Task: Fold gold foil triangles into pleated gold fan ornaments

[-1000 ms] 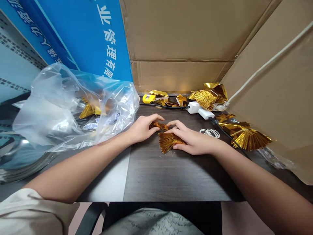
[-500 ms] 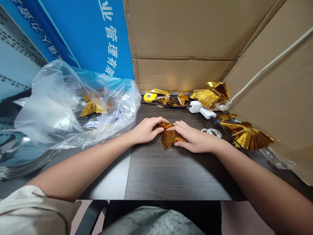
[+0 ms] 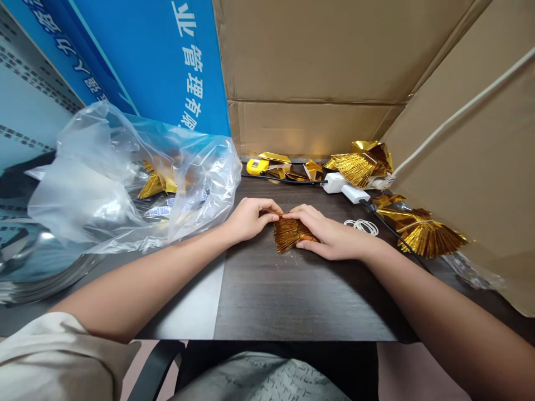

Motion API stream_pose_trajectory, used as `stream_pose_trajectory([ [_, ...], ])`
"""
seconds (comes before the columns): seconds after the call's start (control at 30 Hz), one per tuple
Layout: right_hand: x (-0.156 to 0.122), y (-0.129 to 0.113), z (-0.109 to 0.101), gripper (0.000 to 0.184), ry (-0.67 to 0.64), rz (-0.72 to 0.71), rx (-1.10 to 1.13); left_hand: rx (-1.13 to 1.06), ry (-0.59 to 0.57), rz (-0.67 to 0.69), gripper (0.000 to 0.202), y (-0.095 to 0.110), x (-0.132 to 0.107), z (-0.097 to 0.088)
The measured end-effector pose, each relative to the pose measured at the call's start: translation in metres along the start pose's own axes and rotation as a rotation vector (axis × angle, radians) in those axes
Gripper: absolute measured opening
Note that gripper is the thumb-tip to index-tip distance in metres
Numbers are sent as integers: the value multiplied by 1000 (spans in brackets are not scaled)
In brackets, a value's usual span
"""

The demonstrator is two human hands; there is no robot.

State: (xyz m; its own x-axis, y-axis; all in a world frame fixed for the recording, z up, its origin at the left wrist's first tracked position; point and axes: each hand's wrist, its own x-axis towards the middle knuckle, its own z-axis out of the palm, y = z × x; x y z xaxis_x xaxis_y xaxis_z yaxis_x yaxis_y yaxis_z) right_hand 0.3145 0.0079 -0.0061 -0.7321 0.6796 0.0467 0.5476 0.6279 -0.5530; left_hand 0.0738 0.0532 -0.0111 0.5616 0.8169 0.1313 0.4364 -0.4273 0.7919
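Note:
A fan-shaped bundle of pleated gold foil paper point(image 3: 288, 234) rests on the dark wooden table between my hands. My right hand point(image 3: 324, 234) is wrapped over its right side, thumb below and fingers across the top. At the upper left corner of the bundle, my left hand point(image 3: 253, 220) pinches the edge between thumb and forefinger. The fingers hide part of the foil's far edge. Just right of my right hand lies a coil of white cord point(image 3: 363, 226).
A clear plastic bag point(image 3: 96, 189) with gold foil inside bulges at the left. Along the back are a yellow tape measure point(image 3: 257, 166), white plugs point(image 3: 355, 193) with cables, and another gold bundle point(image 3: 355, 164). A further tied gold fan point(image 3: 430, 236) lies at right. Cardboard walls point(image 3: 309, 55) stand behind.
My left fingertips have closed in at the foil's upper edge, and my right fingers have shifted slightly left over it. The orange-gold flap at the top now shows less.

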Motion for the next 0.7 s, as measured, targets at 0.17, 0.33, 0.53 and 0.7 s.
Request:
stream_pose_trajectory([
  [0.17,1,2,3,63,34,-3,-34,24,-9,29,10,-2,0,2],
  [0.33,3,5,5,68,4,1,-51,49,-20,43,12,-1,0,1],
  [0.53,3,6,7,72,-7,6,-65,119,-52,76,11,2,-1,-1],
  [0.7,3,5,6,72,-13,1,-43,154,-42,88,11,3,-1,0],
])
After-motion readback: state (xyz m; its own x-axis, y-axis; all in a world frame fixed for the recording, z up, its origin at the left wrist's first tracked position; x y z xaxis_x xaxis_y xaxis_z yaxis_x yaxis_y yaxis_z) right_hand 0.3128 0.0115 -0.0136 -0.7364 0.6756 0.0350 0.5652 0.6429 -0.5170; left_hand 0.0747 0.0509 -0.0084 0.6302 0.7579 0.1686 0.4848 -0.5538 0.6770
